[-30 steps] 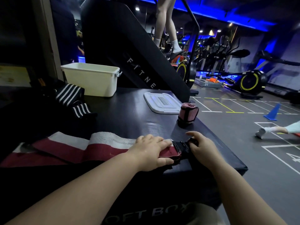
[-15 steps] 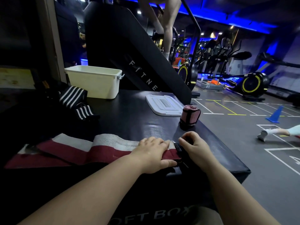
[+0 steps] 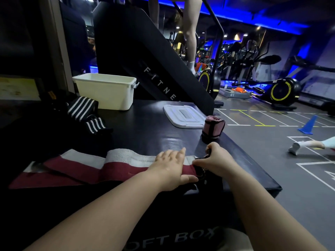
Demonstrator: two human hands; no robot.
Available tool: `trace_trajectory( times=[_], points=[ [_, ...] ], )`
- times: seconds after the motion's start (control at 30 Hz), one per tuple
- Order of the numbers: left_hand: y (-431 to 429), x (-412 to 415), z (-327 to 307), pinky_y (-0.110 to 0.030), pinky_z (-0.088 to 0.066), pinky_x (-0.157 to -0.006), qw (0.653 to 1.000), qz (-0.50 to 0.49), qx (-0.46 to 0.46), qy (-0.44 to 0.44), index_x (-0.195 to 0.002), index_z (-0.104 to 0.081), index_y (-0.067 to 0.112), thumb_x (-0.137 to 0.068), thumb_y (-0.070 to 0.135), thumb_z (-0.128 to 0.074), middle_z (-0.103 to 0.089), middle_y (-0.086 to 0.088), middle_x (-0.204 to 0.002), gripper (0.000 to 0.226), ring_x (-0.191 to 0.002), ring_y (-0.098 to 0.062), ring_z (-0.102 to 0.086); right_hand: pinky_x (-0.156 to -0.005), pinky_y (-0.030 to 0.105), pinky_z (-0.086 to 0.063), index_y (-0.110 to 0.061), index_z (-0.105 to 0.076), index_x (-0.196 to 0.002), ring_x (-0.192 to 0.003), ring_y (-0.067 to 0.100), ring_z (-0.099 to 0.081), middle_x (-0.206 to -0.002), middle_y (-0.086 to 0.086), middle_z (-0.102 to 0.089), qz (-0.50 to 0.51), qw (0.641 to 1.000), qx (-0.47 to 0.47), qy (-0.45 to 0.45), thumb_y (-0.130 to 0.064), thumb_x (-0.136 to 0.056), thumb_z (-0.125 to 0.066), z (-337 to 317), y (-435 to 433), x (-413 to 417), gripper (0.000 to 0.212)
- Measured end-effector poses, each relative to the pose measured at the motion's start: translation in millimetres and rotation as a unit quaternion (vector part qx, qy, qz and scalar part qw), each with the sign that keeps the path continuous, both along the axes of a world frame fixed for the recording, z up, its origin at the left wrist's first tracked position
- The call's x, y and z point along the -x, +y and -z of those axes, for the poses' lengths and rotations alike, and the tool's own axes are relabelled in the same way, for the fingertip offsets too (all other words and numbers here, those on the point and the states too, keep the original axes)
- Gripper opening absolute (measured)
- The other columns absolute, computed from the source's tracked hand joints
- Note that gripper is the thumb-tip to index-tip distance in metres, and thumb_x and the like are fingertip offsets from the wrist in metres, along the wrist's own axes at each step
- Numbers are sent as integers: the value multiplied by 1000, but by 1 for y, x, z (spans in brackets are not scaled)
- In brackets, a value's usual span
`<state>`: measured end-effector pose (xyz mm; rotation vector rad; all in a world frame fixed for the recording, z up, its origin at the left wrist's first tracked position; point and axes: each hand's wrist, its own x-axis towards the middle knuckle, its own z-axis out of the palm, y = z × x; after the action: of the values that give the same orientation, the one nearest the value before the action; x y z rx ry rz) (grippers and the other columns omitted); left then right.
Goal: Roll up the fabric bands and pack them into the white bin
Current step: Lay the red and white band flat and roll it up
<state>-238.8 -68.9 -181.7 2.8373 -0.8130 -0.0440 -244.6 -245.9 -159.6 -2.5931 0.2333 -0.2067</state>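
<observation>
Tension matters: left hand (image 3: 170, 169) lies flat, fingers (image 3: 178, 154) straight, on the maroon band (image 3: 108, 171); right hand (image 3: 216, 163) pinches its dark end, so roll tightly.

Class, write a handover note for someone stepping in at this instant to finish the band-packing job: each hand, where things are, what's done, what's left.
Left hand: flat, pressing the maroon-and-white band onto the soft box.
Right hand: pinches that band's black end, apparently to start the roll.
Done: one pink band is rolled and stands by the lid, not in the white bin, whose inside is hidden.
Left: roll this band, then the striped bands beside the bin, and pack all the rolls.
</observation>
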Motion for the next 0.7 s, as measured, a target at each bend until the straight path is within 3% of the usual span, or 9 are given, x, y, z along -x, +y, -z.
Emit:
trace_trajectory(
  times=[0.2, 0.37, 0.57, 0.7],
  points=[
    [1, -3, -3, -42, -4, -120, 1000, -11, 5, -20, -155, 5, 15, -85, 74, -41, -15, -10, -159, 103, -147, -27, -9, -66, 29, -39, -20, -48, -100, -81, 14, -54, -87, -8, -55, -21, 999, -15, -31, -37, -68, -83, -5, 5, -7, 51],
    [1, -5, -5, -43, -8, -119, 1000, -22, 1, -9, -155, 0, 17, -83, 76, -43, -16, -7, -160, 103, -147, -26, -10, -56, 18, -37, -23, -53, -96, -76, 11, -55, -83, -9, -57, -37, 995, -52, -77, -27, -68, -84, -10, 7, -12, 43],
    [2, -7, -3, -43, -12, -118, 999, -7, -11, -31, -155, -6, 15, -84, 76, -41, -19, -5, -159, 100, -145, -24, -15, -73, 27, -47, -27, -58, -100, -84, 14, -61, -92, -4, -65, -38, 993, -104, -52, -21, -66, -86, 0, -2, -13, 44],
    [4, -6, -1, -42, -12, -118, 999, 5, -20, -43, -155, -6, 16, -86, 76, -37, -19, -2, -160, 97, -146, -22, -15, -76, 27, -49, -27, -59, -101, -83, 14, -61, -92, -3, -65, -38, 989, -128, -57, -15, -65, -85, 3, -4, -12, 46]
  ],
)
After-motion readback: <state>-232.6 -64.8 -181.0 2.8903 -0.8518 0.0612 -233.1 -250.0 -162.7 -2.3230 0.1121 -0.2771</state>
